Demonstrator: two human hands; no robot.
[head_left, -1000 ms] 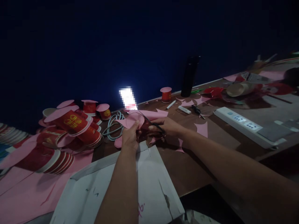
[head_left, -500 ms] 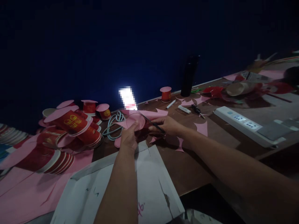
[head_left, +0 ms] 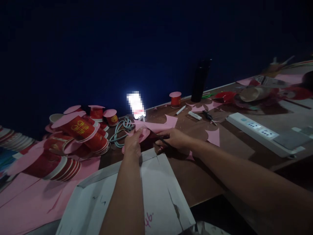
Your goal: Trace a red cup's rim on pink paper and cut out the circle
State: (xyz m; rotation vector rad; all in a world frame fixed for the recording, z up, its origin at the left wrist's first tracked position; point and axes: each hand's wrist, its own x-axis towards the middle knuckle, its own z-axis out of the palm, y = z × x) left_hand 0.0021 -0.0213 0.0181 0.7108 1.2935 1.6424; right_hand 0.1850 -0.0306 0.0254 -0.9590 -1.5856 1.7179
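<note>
Between the thumb and fingers of my left hand (head_left: 132, 142) is a piece of pink paper (head_left: 156, 125), its cut edge curving near the thumb. My right hand (head_left: 172, 138) is closed on dark-handled scissors (head_left: 163, 141), whose blades meet the paper just right of my left thumb. Both hands are above the far end of a white cardboard box lid (head_left: 158, 182). A pale coiled cable (head_left: 119, 132) lies just left of my left hand. Behind the paper stands a brightly lit phone-like screen (head_left: 136, 103), blurred out.
Red paper cups with pink discs (head_left: 75, 127) are heaped at the left. One red cup (head_left: 175, 100) stands at the back by a dark bottle (head_left: 201, 80). A white marker (head_left: 195, 115), small black-handled tool (head_left: 207, 115), pink scraps (head_left: 213, 136) and power strip (head_left: 254, 132) lie right.
The pink paper has tilted, so its round outline shows less. My right hand and the scissors have shifted slightly down. The whole view has slid a little to the right.
</note>
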